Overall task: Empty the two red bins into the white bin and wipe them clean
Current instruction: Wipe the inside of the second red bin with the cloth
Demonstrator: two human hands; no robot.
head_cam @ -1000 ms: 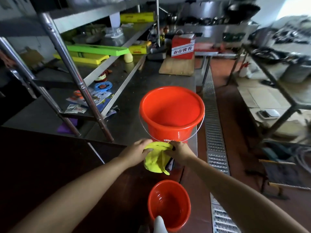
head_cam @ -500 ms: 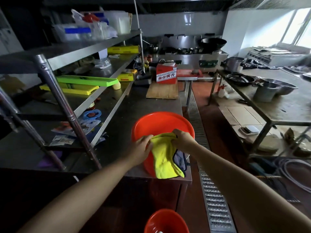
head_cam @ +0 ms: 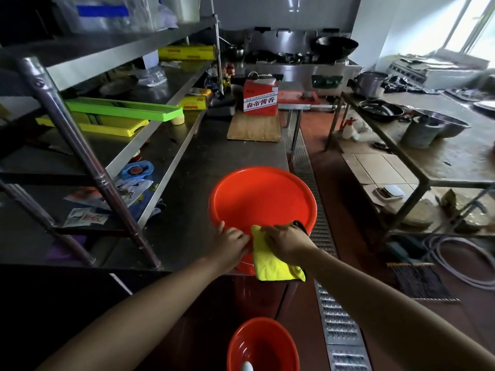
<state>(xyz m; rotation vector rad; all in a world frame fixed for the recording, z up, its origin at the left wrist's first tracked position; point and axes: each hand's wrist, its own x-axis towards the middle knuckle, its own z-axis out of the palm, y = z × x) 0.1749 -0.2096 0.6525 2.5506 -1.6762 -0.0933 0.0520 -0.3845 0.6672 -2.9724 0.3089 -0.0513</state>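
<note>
The big red bin (head_cam: 261, 199) stands at the counter's (head_cam: 214, 162) near corner and looks empty, so wiping seems underway; the right hand (head_cam: 288, 241) presses the cloth (head_cam: 270, 261) on its rim, gripping it; the left hand (head_cam: 231, 243) grips the rim; the small red bin (head_cam: 263, 346) waits on the floor below; open aisle lies rightward
</note>
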